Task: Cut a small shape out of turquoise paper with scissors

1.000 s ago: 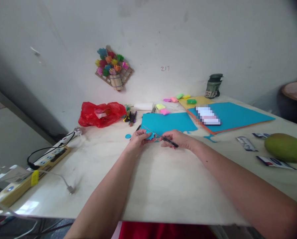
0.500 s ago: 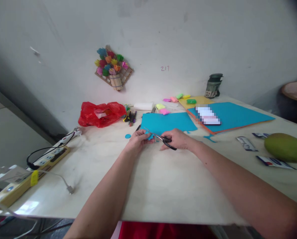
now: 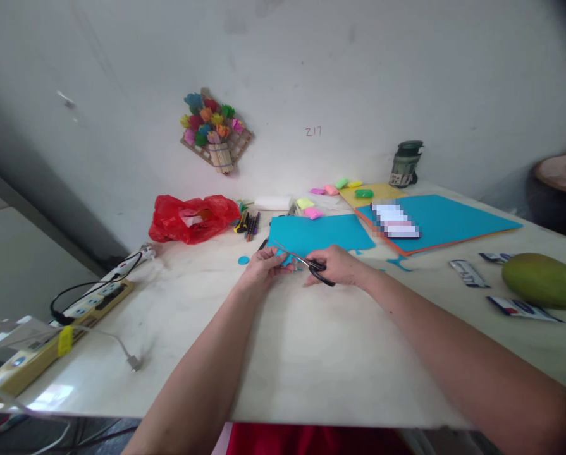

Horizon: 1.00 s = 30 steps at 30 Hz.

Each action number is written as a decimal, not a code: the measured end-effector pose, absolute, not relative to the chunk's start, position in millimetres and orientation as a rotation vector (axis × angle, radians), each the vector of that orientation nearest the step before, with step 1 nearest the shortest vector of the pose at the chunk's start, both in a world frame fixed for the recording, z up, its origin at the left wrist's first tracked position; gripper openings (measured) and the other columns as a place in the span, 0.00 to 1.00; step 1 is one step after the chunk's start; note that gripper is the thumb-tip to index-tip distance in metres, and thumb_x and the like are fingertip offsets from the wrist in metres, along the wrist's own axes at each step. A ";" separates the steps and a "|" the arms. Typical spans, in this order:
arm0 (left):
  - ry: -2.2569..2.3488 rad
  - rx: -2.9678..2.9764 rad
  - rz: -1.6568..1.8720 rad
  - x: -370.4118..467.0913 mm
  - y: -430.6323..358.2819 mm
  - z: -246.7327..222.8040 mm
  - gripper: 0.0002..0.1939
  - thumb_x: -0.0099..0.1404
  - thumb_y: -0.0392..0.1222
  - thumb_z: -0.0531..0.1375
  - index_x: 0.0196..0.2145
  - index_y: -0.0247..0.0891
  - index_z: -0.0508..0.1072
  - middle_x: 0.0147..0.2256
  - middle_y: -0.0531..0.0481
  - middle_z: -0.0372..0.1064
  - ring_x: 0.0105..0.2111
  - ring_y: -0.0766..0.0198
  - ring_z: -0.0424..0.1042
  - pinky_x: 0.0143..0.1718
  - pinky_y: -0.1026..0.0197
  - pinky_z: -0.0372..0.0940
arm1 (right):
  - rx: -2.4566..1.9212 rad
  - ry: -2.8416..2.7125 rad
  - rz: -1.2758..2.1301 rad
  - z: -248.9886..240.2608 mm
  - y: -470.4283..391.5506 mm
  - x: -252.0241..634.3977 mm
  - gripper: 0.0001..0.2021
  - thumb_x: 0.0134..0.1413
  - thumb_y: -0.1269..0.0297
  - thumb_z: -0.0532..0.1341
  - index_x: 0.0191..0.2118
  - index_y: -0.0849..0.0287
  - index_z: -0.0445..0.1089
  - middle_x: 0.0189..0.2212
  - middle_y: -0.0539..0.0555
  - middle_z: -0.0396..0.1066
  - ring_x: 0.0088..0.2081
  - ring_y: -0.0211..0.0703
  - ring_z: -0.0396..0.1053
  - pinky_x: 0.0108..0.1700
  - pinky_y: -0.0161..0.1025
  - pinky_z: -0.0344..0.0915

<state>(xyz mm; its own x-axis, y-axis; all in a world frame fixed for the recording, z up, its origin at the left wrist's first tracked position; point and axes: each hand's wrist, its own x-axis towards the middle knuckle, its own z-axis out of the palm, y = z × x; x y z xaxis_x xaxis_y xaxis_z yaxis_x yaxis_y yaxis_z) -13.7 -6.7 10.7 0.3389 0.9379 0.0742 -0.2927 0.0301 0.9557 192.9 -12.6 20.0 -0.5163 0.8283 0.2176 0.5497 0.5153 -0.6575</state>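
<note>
Between the fingers of my left hand (image 3: 264, 265) is a small piece of blue paper (image 3: 287, 258). My right hand (image 3: 334, 264) is closed round the black handles of a pair of scissors (image 3: 317, 268). The metal blades point left and lie at the small piece, close to my left fingertips. Just behind my hands a larger blue sheet (image 3: 318, 230) lies flat, its front edge cut unevenly. A small blue disc (image 3: 243, 260) rests on the table left of my left hand. A curved blue offcut (image 3: 399, 263) lies to the right of my right hand.
On the table (image 3: 306, 366) a red plastic bag (image 3: 192, 218) and several pens (image 3: 252, 226) are at back left. A phone (image 3: 395, 221) lies on stacked coloured sheets (image 3: 463, 218). A mango (image 3: 543, 281) is at right; a power strip (image 3: 74, 325) runs along the left edge.
Both hands stay in nearly the same place, with the scissors still at the small blue piece. The view has shifted very slightly.
</note>
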 end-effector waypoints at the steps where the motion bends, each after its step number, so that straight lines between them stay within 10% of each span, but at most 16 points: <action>1: 0.728 1.146 1.091 -13.6 -6.7 10.7 0.12 0.47 0.42 0.67 0.25 0.33 0.69 0.26 0.48 0.71 0.24 0.63 0.71 0.32 0.58 0.65 | -1.114 -2.239 0.723 19.7 -12.6 192.8 0.19 0.33 0.48 0.64 0.28 0.59 0.67 0.19 0.45 0.60 0.23 0.32 0.52 0.24 0.31 0.46; 30: 0.696 1.149 1.088 -12.2 -5.7 10.5 0.10 0.49 0.39 0.65 0.24 0.31 0.68 0.26 0.46 0.71 0.25 0.62 0.72 0.31 0.59 0.66 | -1.038 -1.991 1.283 20.5 -8.9 191.3 0.24 0.32 0.52 0.67 0.36 0.65 0.73 0.15 0.44 0.57 0.17 0.28 0.49 0.19 0.30 0.50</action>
<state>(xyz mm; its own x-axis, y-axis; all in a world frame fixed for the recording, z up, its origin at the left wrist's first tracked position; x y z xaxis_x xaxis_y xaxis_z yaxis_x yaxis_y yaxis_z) -12.2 -5.7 10.5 0.3544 0.9311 0.0865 -0.3118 0.0305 0.9497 191.3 -8.9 20.5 -0.5521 0.8329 0.0376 0.3099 0.2469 -0.9182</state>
